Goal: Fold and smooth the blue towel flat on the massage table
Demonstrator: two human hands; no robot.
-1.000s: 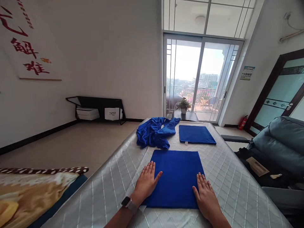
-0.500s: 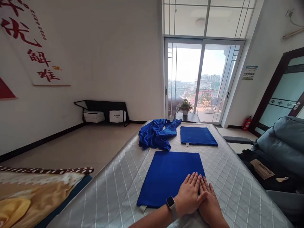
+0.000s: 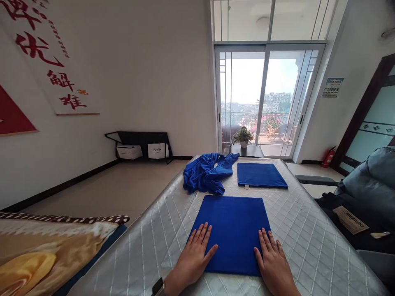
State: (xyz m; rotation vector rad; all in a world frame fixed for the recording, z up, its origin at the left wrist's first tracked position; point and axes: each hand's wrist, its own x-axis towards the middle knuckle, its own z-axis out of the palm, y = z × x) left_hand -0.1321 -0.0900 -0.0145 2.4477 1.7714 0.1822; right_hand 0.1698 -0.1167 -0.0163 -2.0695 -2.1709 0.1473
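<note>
A flat blue folded cloth (image 3: pixel 233 234) lies on the silver quilted surface in front of me. My left hand (image 3: pixel 197 250) rests palm down on its left edge, fingers stretched out and thumb apart. On the right edge lies my right hand (image 3: pixel 272 255), also flat with its fingers extended. Farther back is a second folded blue cloth (image 3: pixel 262 175) with a small white tag at its near edge. To its left sits a crumpled blue cloth (image 3: pixel 208 174). Neither hand grips anything.
The silver quilted cover (image 3: pixel 151 234) spreads over the bed-like surface. A patterned blanket (image 3: pixel 68 250) lies at the left. On the right stands a grey padded chair (image 3: pixel 373 176) with a cardboard piece (image 3: pixel 351 219) on a dark item. A potted plant (image 3: pixel 243 136) stands beyond the far edge.
My left hand has moved from beside my right hand across to the cloth's left edge. My right hand stays near the right edge. The view has shifted slightly.
</note>
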